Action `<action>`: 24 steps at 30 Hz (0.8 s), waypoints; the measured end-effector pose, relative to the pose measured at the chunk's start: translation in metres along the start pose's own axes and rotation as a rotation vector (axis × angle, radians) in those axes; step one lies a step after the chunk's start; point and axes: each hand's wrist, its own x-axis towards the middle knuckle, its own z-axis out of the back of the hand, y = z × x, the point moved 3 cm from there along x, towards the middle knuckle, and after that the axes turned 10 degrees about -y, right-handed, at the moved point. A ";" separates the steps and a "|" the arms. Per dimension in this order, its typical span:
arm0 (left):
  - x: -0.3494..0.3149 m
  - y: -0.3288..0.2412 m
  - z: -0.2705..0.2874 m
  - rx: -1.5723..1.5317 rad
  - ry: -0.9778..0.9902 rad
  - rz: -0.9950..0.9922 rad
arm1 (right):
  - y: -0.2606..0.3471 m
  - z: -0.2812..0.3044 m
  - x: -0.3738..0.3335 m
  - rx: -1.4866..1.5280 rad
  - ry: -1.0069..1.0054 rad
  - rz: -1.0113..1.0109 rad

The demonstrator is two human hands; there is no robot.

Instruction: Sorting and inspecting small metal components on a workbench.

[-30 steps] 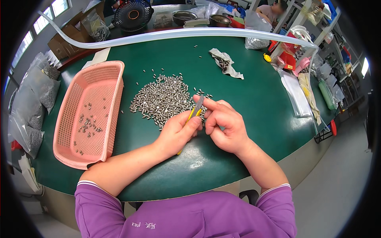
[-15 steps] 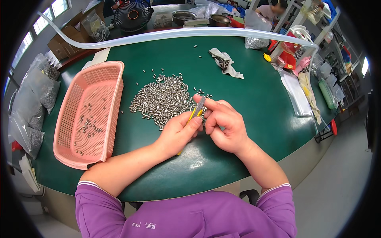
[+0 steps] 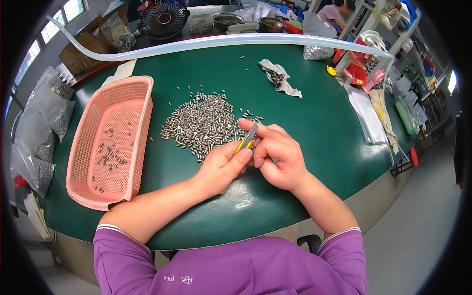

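Observation:
My left hand (image 3: 220,166) is wrapped round a yellow box cutter (image 3: 246,139), thumb on top, with its grey blade end pointing up and to the right. Close against it is my right hand (image 3: 280,156): the index finger reaches out past the blade end while the thumb and other fingers curl in. Whatever those curled fingers hold, if anything, is hidden. Just beyond both hands a pile of small silvery metal pins (image 3: 201,123) lies on the green table (image 3: 305,128), partly covered by the right fingers.
A pink plastic basket (image 3: 147,105) with some pins stands by my left forearm. A crumpled cloth (image 3: 290,90) with more pins lies farther back. A pale tube (image 3: 206,43) arches across the far side. Bags of parts (image 3: 51,115) line the left edge; a person (image 3: 334,14) sits far back.
My left hand and the box cutter have shifted slightly right, and the blade end sits a little lower beside the right index finger. The right hand has barely moved.

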 end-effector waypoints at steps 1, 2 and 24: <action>-0.001 0.001 0.000 -0.001 -0.024 -0.006 | 0.000 0.000 0.000 0.000 0.000 0.000; -0.001 0.002 0.000 -0.002 -0.047 -0.013 | 0.001 0.000 0.000 0.000 0.000 0.001; -0.001 0.002 0.001 -0.060 -0.075 0.064 | 0.001 -0.001 0.001 0.015 -0.026 -0.031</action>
